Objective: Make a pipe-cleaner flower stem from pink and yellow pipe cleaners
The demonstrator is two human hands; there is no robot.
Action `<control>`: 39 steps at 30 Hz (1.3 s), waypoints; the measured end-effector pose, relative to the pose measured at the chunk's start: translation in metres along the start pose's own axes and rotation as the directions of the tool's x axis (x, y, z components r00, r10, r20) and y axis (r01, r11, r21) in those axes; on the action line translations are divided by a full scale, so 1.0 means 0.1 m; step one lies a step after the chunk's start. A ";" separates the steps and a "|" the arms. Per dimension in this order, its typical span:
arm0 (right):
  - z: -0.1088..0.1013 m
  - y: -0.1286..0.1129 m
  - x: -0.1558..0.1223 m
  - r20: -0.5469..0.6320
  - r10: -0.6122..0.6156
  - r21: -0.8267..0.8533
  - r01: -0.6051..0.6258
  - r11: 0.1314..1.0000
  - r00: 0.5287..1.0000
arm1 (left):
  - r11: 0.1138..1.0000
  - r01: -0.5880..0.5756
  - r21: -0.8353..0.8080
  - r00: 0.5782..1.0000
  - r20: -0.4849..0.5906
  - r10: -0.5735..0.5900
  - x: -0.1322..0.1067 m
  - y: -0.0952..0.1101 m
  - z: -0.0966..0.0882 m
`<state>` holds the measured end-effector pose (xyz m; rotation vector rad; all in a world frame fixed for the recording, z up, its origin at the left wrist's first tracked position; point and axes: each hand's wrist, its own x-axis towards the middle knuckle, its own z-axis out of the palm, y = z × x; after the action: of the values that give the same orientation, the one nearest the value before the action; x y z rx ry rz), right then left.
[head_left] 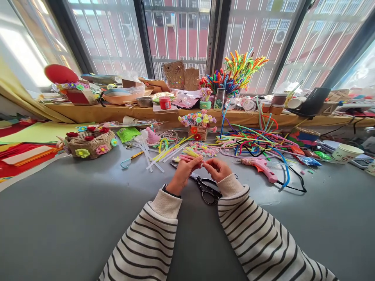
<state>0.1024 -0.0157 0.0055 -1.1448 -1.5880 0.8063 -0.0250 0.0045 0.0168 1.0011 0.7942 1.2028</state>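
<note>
My left hand (pixel 184 175) is closed around slim pink stick-like pieces (pixel 186 157), whose ends stick out to the left past the fingers. Close by on the right, my right hand (pixel 218 170) pinches with thumb and fingertips at the near end of this bunch; what lies between those fingertips is too small to tell. Under both hands lie black-handled scissors (pixel 208 191) on the grey table. Just beyond the hands is a scatter of short pink and yellow pieces (pixel 202 149). A pink glue gun (pixel 260 166) lies to the right of my right hand.
Coloured pipe cleaners (pixel 249 140) lie heaped at the back right. Clear glue sticks (pixel 152 156) and a woven basket with flowers (pixel 90 143) are on the left. A small flower basket (pixel 198 132) stands behind the hands. A paper cup (pixel 347 153) stands far right.
</note>
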 end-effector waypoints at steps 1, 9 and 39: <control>0.00 -0.01 -0.01 0.015 -0.040 -0.061 0.041 0.997 0.999 | 1.000 -0.009 0.017 1.000 -0.006 0.009 0.01 -0.01 0.00; 0.01 -0.03 0.00 0.049 -0.226 -0.314 0.230 0.921 0.973 | 0.998 -0.052 -0.046 0.995 0.078 0.056 0.00 0.01 0.00; 0.07 -0.16 0.02 -0.124 -0.267 -0.311 0.218 0.925 0.956 | 0.999 -0.047 0.024 0.987 0.156 0.043 0.13 0.08 -0.05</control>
<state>0.0912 -0.0190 0.0179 -1.1589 -1.7062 0.3087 -0.0295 0.0181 0.0226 1.1269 0.6697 1.1393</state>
